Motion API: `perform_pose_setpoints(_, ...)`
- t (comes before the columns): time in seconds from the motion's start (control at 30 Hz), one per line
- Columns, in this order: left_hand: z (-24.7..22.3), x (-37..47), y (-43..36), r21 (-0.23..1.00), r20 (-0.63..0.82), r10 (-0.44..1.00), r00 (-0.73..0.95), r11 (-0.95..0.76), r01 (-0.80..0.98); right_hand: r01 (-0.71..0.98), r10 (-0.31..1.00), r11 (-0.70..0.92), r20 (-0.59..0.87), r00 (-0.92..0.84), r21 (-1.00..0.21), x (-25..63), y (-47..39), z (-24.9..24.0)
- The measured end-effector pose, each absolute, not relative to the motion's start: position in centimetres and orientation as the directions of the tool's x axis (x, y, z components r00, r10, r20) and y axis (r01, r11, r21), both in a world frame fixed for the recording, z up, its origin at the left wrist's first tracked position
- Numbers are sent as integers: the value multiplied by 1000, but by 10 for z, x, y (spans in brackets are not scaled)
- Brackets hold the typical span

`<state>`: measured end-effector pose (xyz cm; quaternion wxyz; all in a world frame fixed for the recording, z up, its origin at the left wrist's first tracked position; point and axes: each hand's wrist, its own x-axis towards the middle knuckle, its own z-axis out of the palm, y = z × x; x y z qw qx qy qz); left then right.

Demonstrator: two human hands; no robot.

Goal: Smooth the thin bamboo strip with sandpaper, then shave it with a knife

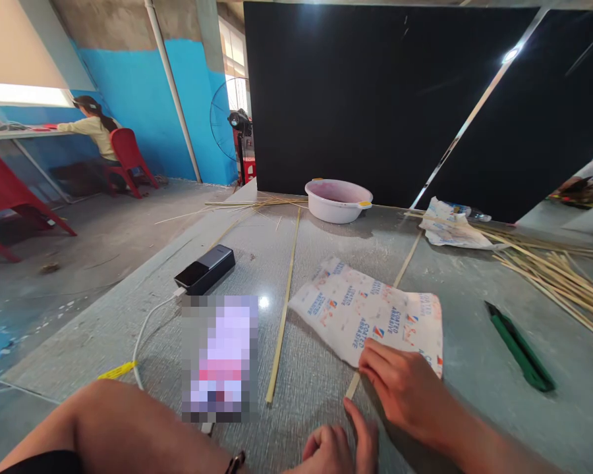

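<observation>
A sheet of sandpaper point(380, 306), its printed backing facing up, lies over a thin bamboo strip point(408, 262). My right hand point(408, 388) is closed on the sheet's near edge, fingers pressed together right above the strip. Just in front, my left hand point(336, 444) has one finger stretched onto the strip's near end, with the other fingers curled. The underside of the left hand is hidden. Left of the sheet, another bamboo strip point(285, 309) lies lengthwise on the table point(257, 257).
A green utility knife point(521, 349) and a bundle of bamboo strips point(563, 273) lie right. A white basin point(338, 201) and crumpled sandpaper point(449, 224) are at the back. A phone point(222, 359) and power bank point(205, 268) lie left. A person point(99, 128) sits far left.
</observation>
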<state>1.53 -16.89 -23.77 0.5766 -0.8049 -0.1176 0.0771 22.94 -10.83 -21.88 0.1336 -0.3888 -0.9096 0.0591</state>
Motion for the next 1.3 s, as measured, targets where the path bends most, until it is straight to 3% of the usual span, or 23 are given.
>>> perform_pose_setpoints(0.1,-234,17,-169,-946,-158,314,936,-321,-52,665,692,721,164,-703,-196,229,-110,-217)
perform_pose_setpoints(0.17,-233,17,-169,-940,-121,306,944,-341,-10,620,661,741,121,-740,-256,227,-112,-216)
perform_pose_setpoints(0.23,-234,15,-169,-929,7,262,965,-354,103,626,679,718,108,-726,-305,226,-112,-215)
perform_pose_setpoints(0.33,-236,12,-167,-914,124,230,965,-352,202,685,737,668,133,-662,-290,226,-109,-216)
perform_pose_setpoints(0.5,-238,13,-166,-919,93,225,970,-356,170,637,692,697,75,-718,-331,227,-110,-220)
perform_pose_setpoints(0.63,-239,13,-165,-922,60,238,969,-359,145,693,735,673,132,-665,-258,226,-109,-220)
perform_pose_setpoints(0.83,-242,14,-165,-916,146,222,964,-338,216,646,693,698,62,-719,-310,227,-110,-217)
perform_pose_setpoints(0.93,-249,20,-168,-944,-2,285,958,-317,93,703,753,649,114,-648,-290,229,-107,-217)
perform_pose_setpoints(1.07,-249,25,-170,-959,-142,346,928,-280,-42,654,710,676,64,-701,-339,227,-108,-216)
perform_pose_setpoints(1.17,-242,21,-169,-960,-85,275,958,-278,-5,652,725,653,67,-686,-386,226,-108,-215)
perform_pose_setpoints(1.3,-237,15,-168,-948,-3,267,964,-307,83,693,757,641,119,-643,-329,227,-106,-214)
